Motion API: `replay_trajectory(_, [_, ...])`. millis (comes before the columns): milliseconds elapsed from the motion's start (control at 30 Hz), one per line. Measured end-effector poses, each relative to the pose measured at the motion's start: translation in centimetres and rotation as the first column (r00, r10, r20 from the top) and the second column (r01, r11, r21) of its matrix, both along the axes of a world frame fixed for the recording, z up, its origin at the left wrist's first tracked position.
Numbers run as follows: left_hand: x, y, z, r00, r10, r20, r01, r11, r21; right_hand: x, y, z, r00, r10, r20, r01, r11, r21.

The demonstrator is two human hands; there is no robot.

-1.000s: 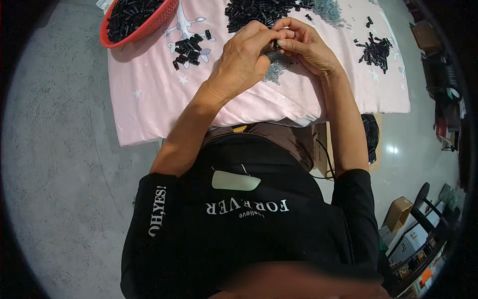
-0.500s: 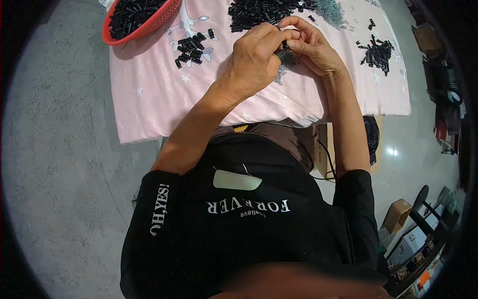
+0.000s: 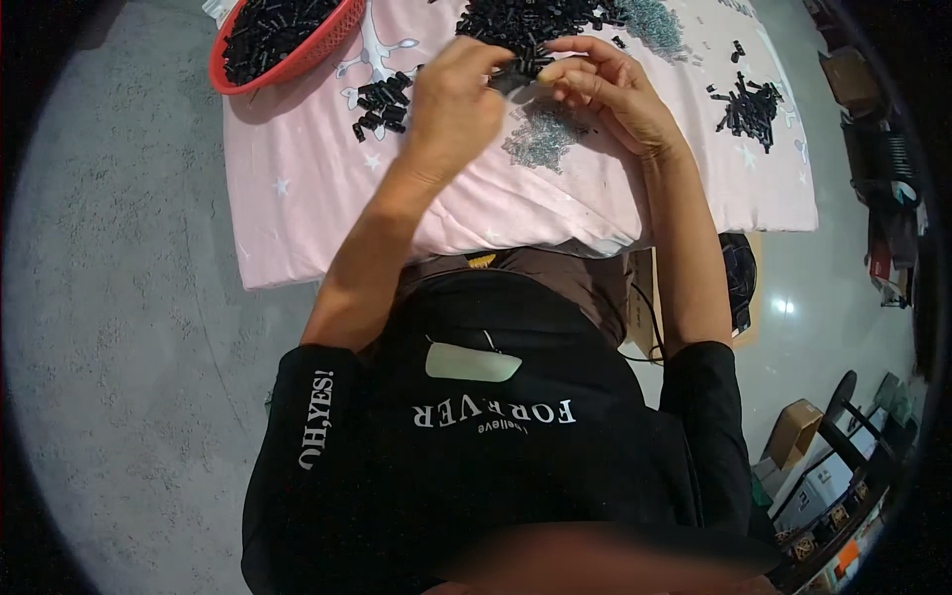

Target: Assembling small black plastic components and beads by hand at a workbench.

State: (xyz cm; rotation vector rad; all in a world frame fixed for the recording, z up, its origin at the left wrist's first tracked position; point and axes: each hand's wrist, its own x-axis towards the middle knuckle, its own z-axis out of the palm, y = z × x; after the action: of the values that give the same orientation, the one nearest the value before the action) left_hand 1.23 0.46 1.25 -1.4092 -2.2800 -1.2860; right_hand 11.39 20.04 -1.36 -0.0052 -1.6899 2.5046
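My left hand (image 3: 454, 107) is slightly blurred, its fingers curled above the pink cloth. Beside its fingertips is a dark smear; whether it is a held piece or part of the pile behind is unclear. To the right, my right hand (image 3: 622, 99) has its thumb and fingers drawn together at the near edge of a large pile of black plastic pieces (image 3: 531, 25). Anything in that pinch is too small to make out. Just below the fingertips lies a heap of small silvery springs (image 3: 545, 136). A few black cylindrical pieces (image 3: 382, 104) lie left of my left hand.
A red plastic basket (image 3: 332, 45) full of black pieces stands at the table's far left. More silvery springs (image 3: 652, 28) lie at the back, and slim black parts (image 3: 751, 111) on the right. A pink patterned cloth (image 3: 317, 198) covers the table. Boxes (image 3: 795, 433) stand on the floor at right.
My hands were together over the springs and have come apart. The left hand has moved left, uncovering the spring heap. The right hand has stayed nearly in place.
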Motion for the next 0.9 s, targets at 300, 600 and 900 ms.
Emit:
replay_trajectory(300, [-5.3,-3.9,-2.6,0.945,0.136,-0.297,-0.216,0.943,-0.255,-0.6,0.5,-1.7,0.931,-0.364,-0.023,0.358,0.902,0.241])
replay_trajectory(600, [-4.1,-3.4,-2.2,0.878,0.331,-0.346,-0.412,0.89,-0.195,-0.9,-0.5,-2.6,0.94,-0.336,-0.062,0.32,0.801,0.505])
replay_trajectory(900, [-0.8,0.7,-2.2,0.984,0.017,-0.175,-0.05,0.982,-0.182,-1.3,-0.9,-2.3,0.935,-0.269,-0.233,0.345,0.527,0.777])
